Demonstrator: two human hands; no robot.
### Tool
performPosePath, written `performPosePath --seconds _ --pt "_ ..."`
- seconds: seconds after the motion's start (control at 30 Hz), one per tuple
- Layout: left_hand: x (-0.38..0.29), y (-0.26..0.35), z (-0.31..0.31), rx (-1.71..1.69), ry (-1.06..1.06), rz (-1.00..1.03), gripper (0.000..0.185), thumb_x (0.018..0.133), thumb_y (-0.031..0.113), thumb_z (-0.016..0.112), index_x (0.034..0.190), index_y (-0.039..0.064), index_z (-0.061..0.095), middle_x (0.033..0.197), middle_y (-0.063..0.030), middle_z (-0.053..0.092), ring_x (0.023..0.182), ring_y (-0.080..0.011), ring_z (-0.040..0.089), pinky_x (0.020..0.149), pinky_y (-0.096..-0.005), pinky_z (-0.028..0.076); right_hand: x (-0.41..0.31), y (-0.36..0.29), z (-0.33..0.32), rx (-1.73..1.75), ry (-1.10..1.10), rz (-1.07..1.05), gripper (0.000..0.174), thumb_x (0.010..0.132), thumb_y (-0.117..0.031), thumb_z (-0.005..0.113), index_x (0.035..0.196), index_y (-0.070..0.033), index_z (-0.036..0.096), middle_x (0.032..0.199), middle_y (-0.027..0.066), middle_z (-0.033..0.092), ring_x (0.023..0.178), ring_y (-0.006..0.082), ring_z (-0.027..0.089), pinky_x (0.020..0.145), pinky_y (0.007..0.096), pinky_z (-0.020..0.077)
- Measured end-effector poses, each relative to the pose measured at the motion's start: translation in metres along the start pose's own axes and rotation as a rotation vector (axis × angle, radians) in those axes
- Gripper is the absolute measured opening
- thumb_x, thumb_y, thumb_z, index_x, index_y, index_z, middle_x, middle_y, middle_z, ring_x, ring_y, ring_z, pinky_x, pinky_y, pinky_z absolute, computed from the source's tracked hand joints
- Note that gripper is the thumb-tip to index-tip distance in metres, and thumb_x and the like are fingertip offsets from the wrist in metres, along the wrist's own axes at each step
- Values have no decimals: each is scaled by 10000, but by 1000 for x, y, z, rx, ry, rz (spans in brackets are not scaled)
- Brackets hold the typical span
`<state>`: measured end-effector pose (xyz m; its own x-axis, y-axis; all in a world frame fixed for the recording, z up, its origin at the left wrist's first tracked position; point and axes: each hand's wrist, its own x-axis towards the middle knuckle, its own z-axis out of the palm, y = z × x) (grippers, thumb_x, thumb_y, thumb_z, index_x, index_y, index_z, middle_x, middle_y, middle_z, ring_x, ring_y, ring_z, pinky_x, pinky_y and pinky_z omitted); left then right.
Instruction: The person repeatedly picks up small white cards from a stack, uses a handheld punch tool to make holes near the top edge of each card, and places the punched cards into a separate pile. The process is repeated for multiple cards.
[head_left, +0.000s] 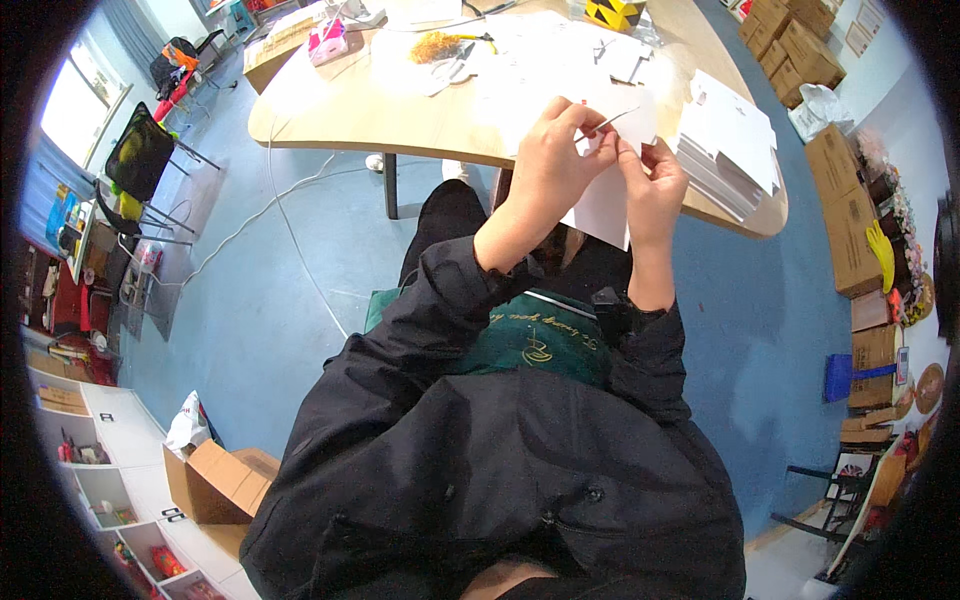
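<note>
A sheet of white paper or card (604, 204) hangs over the table's near edge, between and below my two hands. My left hand (556, 154) is bent at the fingers, and a thin, dark, cord-like strip (616, 118) sticks out from them. Thumb and fingers of my right hand (654, 176) pinch the card's edge, their tips touching those of my left hand. What exactly lies between the fingertips is hidden. Just right of my right hand a thick stack of white cards (724, 142) lies on the wooden table (375, 124).
Farther back on the table are orange-brown threads (436, 47), yellow-and-black pliers or cutters (480, 39), a pink box (328, 41) and a roll of black-and-yellow tape (615, 13). White cables (247, 217) cross the blue floor. Cardboard boxes (844, 217) line the right wall.
</note>
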<state>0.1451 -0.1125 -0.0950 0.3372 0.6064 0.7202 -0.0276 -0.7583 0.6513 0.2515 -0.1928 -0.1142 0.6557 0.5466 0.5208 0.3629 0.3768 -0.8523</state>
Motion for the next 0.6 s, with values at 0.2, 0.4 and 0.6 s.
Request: performPosePath --seconds 0.2,0.4,0.6 --pt "0 -3 1 -5 4 2 167 805 127 772 895 16 685 869 -81 626 702 -172 602 613 -292 491 -1 -2 -1 27 -23 7 136 917 -134 672 888 -2 684 777 13 658 704 61 559 627 237 457" --pt "0 -3 -2 -106 -138 16 175 802 119 769 913 17 681 870 -77 628 687 -159 584 616 -286 482 2 2 0 9 77 22 183 940 -162 677 912 18 692 737 -22 614 665 50 498 591 237 405" --pt "7 -8 -16 -33 -70 -143 276 940 242 699 815 -3 668 770 -45 588 635 -88 504 553 -249 408 13 5 -18 170 265 85 232 958 -214 680 915 12 711 799 -5 625 744 58 519 664 215 403"
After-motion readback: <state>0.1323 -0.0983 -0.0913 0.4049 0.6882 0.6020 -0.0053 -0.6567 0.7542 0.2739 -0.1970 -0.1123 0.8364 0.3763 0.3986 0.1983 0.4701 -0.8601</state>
